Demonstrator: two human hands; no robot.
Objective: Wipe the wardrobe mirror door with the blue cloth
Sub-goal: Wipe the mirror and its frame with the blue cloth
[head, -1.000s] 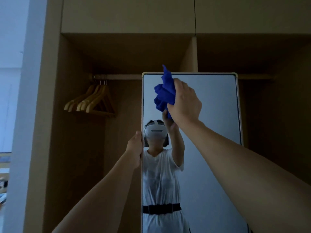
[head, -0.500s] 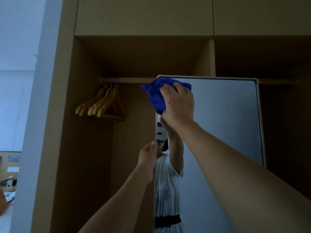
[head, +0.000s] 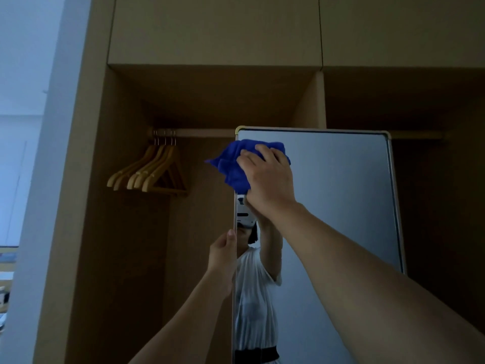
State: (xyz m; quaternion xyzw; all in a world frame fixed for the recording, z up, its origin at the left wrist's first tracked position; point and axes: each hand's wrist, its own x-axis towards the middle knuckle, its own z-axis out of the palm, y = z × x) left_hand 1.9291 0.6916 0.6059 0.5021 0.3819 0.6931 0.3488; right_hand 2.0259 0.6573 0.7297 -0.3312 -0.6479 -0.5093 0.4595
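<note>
The tall mirror door point(head: 341, 195) with a pale metal frame stands in front of the open wooden wardrobe. My right hand point(head: 267, 177) presses a bunched blue cloth point(head: 233, 164) against the glass at the mirror's upper left corner; part of the cloth hangs past the left edge. My left hand point(head: 223, 254) grips the mirror's left edge lower down, thumb on the front. The glass reflects a person in a white top with a raised arm.
Several wooden hangers point(head: 149, 172) hang on the rail point(head: 199, 132) inside the left wardrobe bay. Closed upper cabinet doors point(head: 215, 30) run above. A dark open bay point(head: 441, 200) lies right of the mirror, and a pale wall point(head: 23, 127) is at far left.
The cloth hand has moved from the mirror's upper middle to its top left corner. The view has tilted up and turned left, so the mirror sits further right.
</note>
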